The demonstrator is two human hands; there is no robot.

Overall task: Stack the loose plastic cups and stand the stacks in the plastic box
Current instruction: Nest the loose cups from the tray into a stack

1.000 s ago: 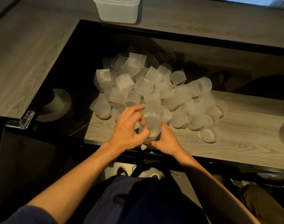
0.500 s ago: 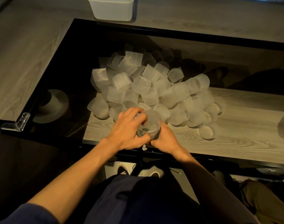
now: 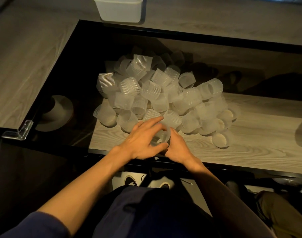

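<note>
- Your left hand (image 3: pixel 143 140) and right hand (image 3: pixel 177 147) meet at the near edge of the pile (image 3: pixel 164 93), both wrapped around one clear cup (image 3: pixel 161 136) that sits between them.
- Your left fingers (image 3: pixel 153 121) reach over the cup's rim toward the pile; your left thumb curls against its near side. Your right hand cradles the cup from the other side, its fingers mostly hidden behind the cup.
- Whether that cup is a single one or several nested together cannot be told.
- The pile lies heaped on the glass table (image 3: pixel 78 83), just beyond your hands: ribbed, translucent cups tumbled on their sides and mouths, touching and overlapping.
- One cup (image 3: pixel 219 140) lies a little apart, at the pile's near right edge.
- The box (image 3: pixel 119 9) stands well beyond the pile, on the wood surface (image 3: pixel 26 57) past the table's far edge, partly cut off by the frame; its inside does not show.
- Under the glass, left of the pile, a pale round base (image 3: pixel 55 112) shows.
</note>
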